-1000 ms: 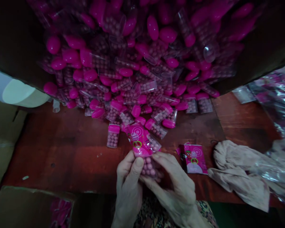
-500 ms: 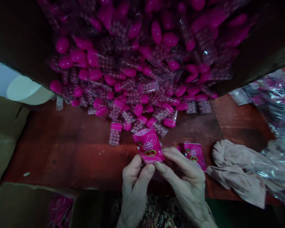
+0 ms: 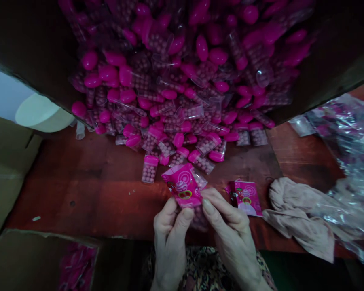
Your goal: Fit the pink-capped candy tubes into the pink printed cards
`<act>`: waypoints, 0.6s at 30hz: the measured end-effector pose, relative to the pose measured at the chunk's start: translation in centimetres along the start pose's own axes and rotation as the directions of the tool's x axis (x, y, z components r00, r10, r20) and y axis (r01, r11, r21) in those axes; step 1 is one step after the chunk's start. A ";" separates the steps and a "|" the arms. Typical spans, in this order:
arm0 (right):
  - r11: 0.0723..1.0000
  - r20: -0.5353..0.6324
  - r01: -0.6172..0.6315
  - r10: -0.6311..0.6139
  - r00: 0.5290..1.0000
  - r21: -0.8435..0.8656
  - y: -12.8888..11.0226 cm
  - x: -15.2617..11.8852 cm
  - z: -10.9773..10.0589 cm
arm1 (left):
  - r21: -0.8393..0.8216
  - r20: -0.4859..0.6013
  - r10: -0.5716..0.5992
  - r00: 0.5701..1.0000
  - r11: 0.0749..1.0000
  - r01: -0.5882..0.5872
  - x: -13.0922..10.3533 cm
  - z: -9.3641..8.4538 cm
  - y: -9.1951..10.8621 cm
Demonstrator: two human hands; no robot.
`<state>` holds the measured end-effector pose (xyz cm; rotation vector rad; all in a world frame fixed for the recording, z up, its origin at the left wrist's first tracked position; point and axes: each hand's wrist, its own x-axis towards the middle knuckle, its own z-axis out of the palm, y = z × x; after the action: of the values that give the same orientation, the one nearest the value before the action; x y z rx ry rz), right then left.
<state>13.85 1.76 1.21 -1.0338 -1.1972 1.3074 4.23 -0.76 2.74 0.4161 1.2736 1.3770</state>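
My left hand (image 3: 171, 240) pinches the lower left edge of a pink printed wrapper (image 3: 184, 186) between thumb and fingers. The wrapper's upper end gapes a little. Closed at its lower right edge, my right hand (image 3: 233, 230) grips the same wrapper. Between my hands, just under the wrapper, shows a clear container of small pink balls (image 3: 199, 220), partly hidden by the fingers; I cannot tell which hand bears it. More flat pink wrappers (image 3: 247, 196) lie right of my right hand. A pink-capped candy container (image 3: 150, 169) rests on the table just beyond the wrapper.
A big dark box on its side spills a heap of pink-capped candy containers (image 3: 176, 109) onto the red-brown table (image 3: 87, 190). To the right lie a crumpled cloth (image 3: 300, 214) and clear plastic bags (image 3: 348, 137). A white tub (image 3: 44, 113) and cardboard boxes (image 3: 9, 169) stand left.
The wrapper has shifted slightly left and tilted in my hands. More of the clear container now shows between and below my fingers. My right hand has moved a little left.
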 end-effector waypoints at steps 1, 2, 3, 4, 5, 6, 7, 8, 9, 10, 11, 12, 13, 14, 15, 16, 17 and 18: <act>0.999 -0.010 0.019 -0.019 1.000 -0.045 -0.2 0.0 0.2 | -0.046 -0.007 -0.021 1.000 0.999 0.021 0.1 0.1 0.1; 0.995 -0.020 0.036 -0.038 0.999 -0.098 -0.3 0.0 0.4 | -0.094 -0.018 -0.042 0.999 0.995 0.040 0.1 0.2 0.1; 0.986 -0.031 0.049 -0.054 0.998 -0.157 -0.5 0.0 0.5 | -0.137 -0.029 -0.059 0.998 0.989 0.055 0.2 0.3 0.2; 0.974 -0.041 0.062 -0.073 0.997 -0.216 -0.6 -0.1 0.6 | -0.171 -0.041 -0.074 0.996 0.983 0.066 0.3 0.4 0.3; 0.959 -0.049 0.076 -0.093 0.994 -0.271 -0.6 -0.2 0.7 | -0.194 -0.052 -0.083 0.995 0.978 0.071 0.4 0.4 0.3; 0.943 -0.055 0.092 -0.115 0.992 -0.319 -0.7 -0.3 0.7 | -0.209 -0.060 -0.086 0.994 0.975 0.072 0.5 0.5 0.4; 0.927 -0.053 0.111 -0.139 0.989 -0.359 -0.8 -0.3 0.7 | -0.216 -0.061 -0.086 0.994 0.974 0.071 0.6 0.5 0.5; 0.911 -0.045 0.132 -0.162 0.986 -0.390 -0.8 -0.3 0.6 | -0.218 -0.057 -0.085 0.995 0.973 0.071 0.6 0.4 0.5; 0.897 -0.027 0.155 -0.183 0.983 -0.414 -0.9 -0.3 0.5 | -0.217 -0.053 -0.084 0.995 0.974 0.071 0.6 0.4 0.5; 0.885 -0.005 0.180 -0.202 0.979 -0.430 -1.0 -0.1 0.3 | -0.212 -0.051 -0.087 0.995 0.974 0.075 0.6 0.3 0.5; 0.875 0.023 0.205 -0.218 0.976 -0.439 -1.2 0.1 0.1 | -0.204 -0.049 -0.096 0.994 0.975 0.084 0.6 0.3 0.6; 0.867 0.053 0.233 -0.234 0.971 -0.441 -1.3 0.3 -0.2 | -0.196 -0.048 -0.107 0.993 0.976 0.096 0.6 0.2 0.6; 0.861 0.083 0.258 -0.247 0.966 -0.438 -1.5 0.6 -0.4 | -0.188 -0.044 -0.121 0.992 0.976 0.111 0.6 0.2 0.6; 0.857 0.109 0.282 -0.260 0.959 -0.431 -1.6 0.8 -0.6 | -0.182 -0.036 -0.136 0.990 0.975 0.127 0.6 0.1 0.6; 0.852 0.131 0.302 -0.273 0.953 -0.428 -1.7 0.9 -0.8 | -0.176 -0.027 -0.147 0.989 0.974 0.140 0.5 0.1 0.7; 0.842 0.148 0.322 -0.286 0.947 -0.432 -1.8 1.0 -0.9 | -0.170 -0.016 -0.151 0.988 0.975 0.146 0.5 0.1 0.7; 0.828 0.160 0.342 -0.302 0.940 -0.445 -1.8 1.0 -1.0 | -0.165 -0.007 -0.150 0.989 0.975 0.147 0.5 0.1 0.7; 0.809 0.163 0.359 -0.320 0.933 -0.465 -1.8 0.9 -1.1 | -0.158 -0.002 -0.149 0.989 0.976 0.147 0.5 0.2 0.7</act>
<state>15.05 2.74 2.90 -1.0569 -1.7423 0.7774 3.88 -0.02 3.19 0.1993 1.1725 1.3443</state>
